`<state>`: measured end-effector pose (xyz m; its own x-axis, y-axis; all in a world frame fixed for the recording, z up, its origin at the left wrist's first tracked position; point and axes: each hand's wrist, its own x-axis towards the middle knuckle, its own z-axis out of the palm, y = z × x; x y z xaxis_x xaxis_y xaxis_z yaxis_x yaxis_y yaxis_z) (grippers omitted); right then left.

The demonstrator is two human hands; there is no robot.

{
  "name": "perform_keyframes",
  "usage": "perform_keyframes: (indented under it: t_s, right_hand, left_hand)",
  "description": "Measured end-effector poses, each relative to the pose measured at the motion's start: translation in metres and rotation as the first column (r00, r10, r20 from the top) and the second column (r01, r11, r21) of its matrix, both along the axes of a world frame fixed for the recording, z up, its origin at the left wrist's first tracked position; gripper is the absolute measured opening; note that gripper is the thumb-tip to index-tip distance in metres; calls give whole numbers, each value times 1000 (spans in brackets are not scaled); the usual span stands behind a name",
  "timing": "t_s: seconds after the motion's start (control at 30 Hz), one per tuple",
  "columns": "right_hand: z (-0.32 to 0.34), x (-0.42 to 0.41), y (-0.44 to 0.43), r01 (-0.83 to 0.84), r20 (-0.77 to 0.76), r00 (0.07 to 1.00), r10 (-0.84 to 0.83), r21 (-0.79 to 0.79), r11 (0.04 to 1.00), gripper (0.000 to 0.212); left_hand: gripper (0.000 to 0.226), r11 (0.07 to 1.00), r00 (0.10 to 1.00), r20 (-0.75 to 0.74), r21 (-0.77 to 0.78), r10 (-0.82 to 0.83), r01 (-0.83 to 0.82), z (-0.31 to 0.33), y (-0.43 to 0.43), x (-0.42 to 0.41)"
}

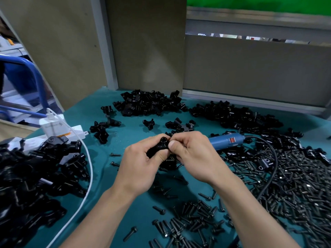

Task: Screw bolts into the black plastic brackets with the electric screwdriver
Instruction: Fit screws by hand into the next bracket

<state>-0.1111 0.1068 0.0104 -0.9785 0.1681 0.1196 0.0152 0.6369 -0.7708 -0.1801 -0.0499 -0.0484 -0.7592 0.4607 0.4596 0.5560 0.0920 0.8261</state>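
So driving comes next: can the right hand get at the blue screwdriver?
Probably yes: the screwdriver lies uncovered just beside the right hand, though that hand must first release the bracket.

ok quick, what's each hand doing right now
Left hand: grips the black bracket.
Right hand: pinches the same bracket at its top.

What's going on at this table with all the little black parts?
A person is working at a green table. The left hand and right hand both grip one black bracket above it. The blue electric screwdriver lies on the table just right of the hands, untouched. Loose bolts spread to the right; heaps of brackets sit behind and left.
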Motion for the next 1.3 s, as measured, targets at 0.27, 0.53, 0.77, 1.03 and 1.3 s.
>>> perform_keyframes:
  t_s: [0.27, 0.53, 0.77, 1.03, 1.3]
  right_hand:
    - [5, 0, 8, 37, 53, 998, -33, -82, 996, 25]
    - [2, 4, 3, 88, -57, 994, -90, -42, 995, 24]
    - [1, 4, 2, 103, -138, 986, -89, 97, 990, 15]
    - [5, 5, 6, 30, -215, 976, -21, 38, 999, 18]
    - [4, 4, 7, 44, -168, 985, -47, -24, 999, 17]
  left_hand:
    - [12, 998, 1000, -17, -63, -6, 5, 1, 1, 3]
    - [29, 997, 986, 154, -26, -65, 69, -1, 1, -2]
    - [25, 984, 950, 257, 45, -175, 170, -2, 0, -5]
    - [31, 974, 941, 265, 143, -209, 175, -4, 3, -5]
    - [28, 973, 960, 212, 178, -184, 147, 2, 5, -2]
